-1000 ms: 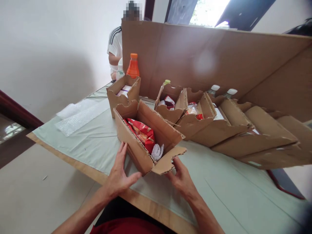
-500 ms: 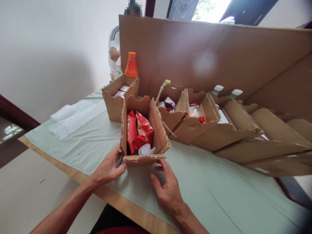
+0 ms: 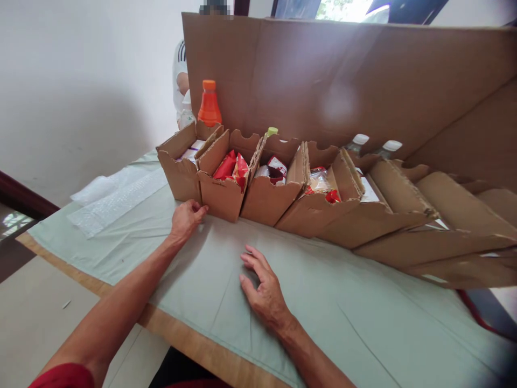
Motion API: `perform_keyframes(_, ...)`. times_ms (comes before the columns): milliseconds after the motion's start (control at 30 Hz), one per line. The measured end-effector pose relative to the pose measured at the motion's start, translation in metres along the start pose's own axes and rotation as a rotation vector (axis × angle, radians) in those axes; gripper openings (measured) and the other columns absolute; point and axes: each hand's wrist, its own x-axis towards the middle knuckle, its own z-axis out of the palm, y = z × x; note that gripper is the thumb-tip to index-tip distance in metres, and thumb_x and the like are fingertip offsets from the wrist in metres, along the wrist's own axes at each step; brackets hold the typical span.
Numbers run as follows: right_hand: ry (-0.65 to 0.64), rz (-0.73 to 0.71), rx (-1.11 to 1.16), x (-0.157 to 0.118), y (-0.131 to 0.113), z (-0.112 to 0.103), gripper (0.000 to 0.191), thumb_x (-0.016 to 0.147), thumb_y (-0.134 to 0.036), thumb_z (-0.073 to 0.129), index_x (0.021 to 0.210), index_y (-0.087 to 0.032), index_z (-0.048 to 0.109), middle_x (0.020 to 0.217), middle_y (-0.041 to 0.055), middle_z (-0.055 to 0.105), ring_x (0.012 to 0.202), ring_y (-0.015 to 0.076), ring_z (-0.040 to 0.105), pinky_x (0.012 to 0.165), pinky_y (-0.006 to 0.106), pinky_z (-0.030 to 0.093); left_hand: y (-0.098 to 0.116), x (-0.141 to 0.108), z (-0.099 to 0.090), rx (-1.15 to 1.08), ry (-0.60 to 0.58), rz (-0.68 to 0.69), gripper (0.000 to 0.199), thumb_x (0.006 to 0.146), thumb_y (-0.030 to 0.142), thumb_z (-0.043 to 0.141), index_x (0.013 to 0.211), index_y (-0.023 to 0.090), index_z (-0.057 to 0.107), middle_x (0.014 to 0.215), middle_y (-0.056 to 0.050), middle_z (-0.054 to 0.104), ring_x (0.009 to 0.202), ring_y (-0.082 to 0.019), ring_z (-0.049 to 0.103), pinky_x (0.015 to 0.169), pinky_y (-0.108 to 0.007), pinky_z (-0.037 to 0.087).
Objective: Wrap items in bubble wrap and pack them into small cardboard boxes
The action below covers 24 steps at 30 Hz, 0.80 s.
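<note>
My left hand [image 3: 187, 221] has its fingers curled together at the lower front corner of a cardboard box [image 3: 220, 198] and seems to touch it. I see nothing held in these fingers. Red snack packets [image 3: 234, 168] lie inside that box. It now stands in a row, between a cardboard box with white-and-purple packs [image 3: 177, 171] on the left and one with a dark red packet [image 3: 278, 168] on the right. Over the cloth, apart from the boxes, my right hand [image 3: 264, 288] is open, fingers bent and spread, and holds nothing.
More open cardboard boxes [image 3: 388, 215] continue the row to the right. Behind rises a tall cardboard panel [image 3: 299, 81]. An orange bottle [image 3: 209, 108] stands at the back left. Bubble wrap [image 3: 117, 199] lies on the green cloth [image 3: 210, 280]. A person [image 3: 181, 81] is behind the panel.
The box with red packets has moved away from me into the gap in the row. My left hand went forward with it. My right hand has come off the box.
</note>
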Motion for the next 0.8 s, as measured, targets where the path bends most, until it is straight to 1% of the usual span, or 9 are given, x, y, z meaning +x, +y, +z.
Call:
perform_keyframes(133, -0.009, 0.0, -0.011, 0.001, 0.001, -0.001, 0.037, 0.09, -0.021, 0.059, 0.125, -0.024, 0.068, 0.145, 0.012, 0.06, 0.13, 0.0266, 0.061, 0.108, 0.045, 0.055, 0.014, -0.008, 0.021, -0.073, -0.095, 0.105, 0.027, 0.084, 0.045, 0.059, 0.074, 0.02, 0.064, 0.068, -0.003, 0.068, 0.065, -0.019, 0.06, 0.067, -0.031, 0.048)
perform_keyframes(200, -0.01, 0.007, -0.004, 0.002, 0.002, -0.001, 0.038, 0.09, -0.021, 0.057, 0.127, -0.024, 0.067, 0.143, 0.0118, 0.062, 0.129, 0.0261, 0.062, 0.106, 0.044, 0.056, 0.02, -0.01, 0.033, -0.128, -0.158, 0.172, 0.02, 0.08, 0.038, 0.063, 0.087, 0.02, 0.068, 0.083, -0.004, 0.074, 0.074, -0.019, 0.066, 0.072, -0.03, 0.052)
perform_keyframes(300, -0.005, 0.015, 0.01, 0.003, 0.002, -0.001, 0.037, 0.091, -0.02, 0.056, 0.127, -0.022, 0.067, 0.141, 0.0127, 0.063, 0.126, 0.0261, 0.064, 0.104, 0.043, 0.057, 0.025, -0.009, 0.049, -0.189, -0.198, 0.233, 0.028, 0.076, 0.027, 0.063, 0.101, 0.018, 0.069, 0.096, -0.007, 0.076, 0.087, -0.021, 0.071, 0.077, -0.031, 0.057)
perform_keyframes(400, 0.006, 0.01, 0.014, 0.002, 0.003, -0.001, 0.035, 0.091, -0.02, 0.055, 0.125, -0.022, 0.067, 0.14, 0.013, 0.064, 0.124, 0.0257, 0.065, 0.104, 0.043, 0.057, 0.022, -0.013, 0.045, -0.199, -0.162, 0.291, 0.03, 0.076, 0.025, 0.061, 0.104, 0.018, 0.07, 0.096, -0.008, 0.075, 0.086, -0.021, 0.071, 0.076, -0.033, 0.059)
perform_keyframes(500, 0.019, -0.009, -0.003, 0.003, 0.005, -0.002, 0.032, 0.092, -0.02, 0.055, 0.121, -0.022, 0.068, 0.137, 0.0126, 0.066, 0.123, 0.0253, 0.066, 0.105, 0.044, 0.056, 0.016, -0.017, 0.008, -0.174, -0.027, 0.367, 0.029, 0.079, 0.026, 0.06, 0.106, 0.02, 0.07, 0.109, -0.01, 0.072, 0.101, -0.025, 0.068, 0.092, -0.041, 0.058)
perform_keyframes(600, 0.005, -0.031, -0.007, 0.005, 0.007, -0.003, 0.027, 0.093, -0.022, 0.056, 0.116, -0.022, 0.07, 0.133, 0.0124, 0.068, 0.122, 0.0252, 0.067, 0.106, 0.044, 0.055, 0.016, 0.003, -0.05, -0.104, 0.233, 0.46, 0.045, 0.077, 0.022, 0.065, 0.121, 0.02, 0.066, 0.137, -0.013, 0.058, 0.136, -0.032, 0.049, 0.12, -0.052, 0.035)
perform_keyframes(667, 0.008, -0.039, -0.006, 0.006, 0.007, -0.002, 0.025, 0.093, -0.023, 0.057, 0.113, -0.022, 0.072, 0.131, 0.0126, 0.07, 0.12, 0.0252, 0.068, 0.105, 0.044, 0.056, 0.021, 0.031, -0.084, 0.042, 0.382, 0.572, 0.057, 0.07, 0.017, 0.071, 0.127, 0.024, 0.065, 0.153, -0.011, 0.047, 0.148, -0.035, 0.037, 0.126, -0.055, 0.023)
perform_keyframes(733, 0.021, -0.042, -0.012, 0.007, 0.008, -0.002, 0.024, 0.093, -0.023, 0.057, 0.112, -0.022, 0.072, 0.129, 0.0127, 0.071, 0.119, 0.0254, 0.068, 0.104, 0.044, 0.056, 0.024, 0.061, -0.106, 0.18, 0.34, 0.627, 0.051, 0.065, 0.014, 0.073, 0.114, 0.027, 0.072, 0.159, -0.008, 0.045, 0.154, -0.039, 0.026, 0.126, -0.06, 0.017)
perform_keyframes(800, 0.035, -0.048, -0.022, 0.008, 0.008, -0.001, 0.024, 0.092, -0.024, 0.057, 0.11, -0.022, 0.073, 0.127, 0.0127, 0.071, 0.117, 0.0255, 0.069, 0.103, 0.045, 0.057, 0.025, 0.083, -0.116, 0.273, 0.22, 0.611, 0.028, 0.065, 0.015, 0.072, 0.091, 0.025, 0.075, 0.158, -0.007, 0.049, 0.155, -0.044, 0.022, 0.122, -0.068, 0.017)
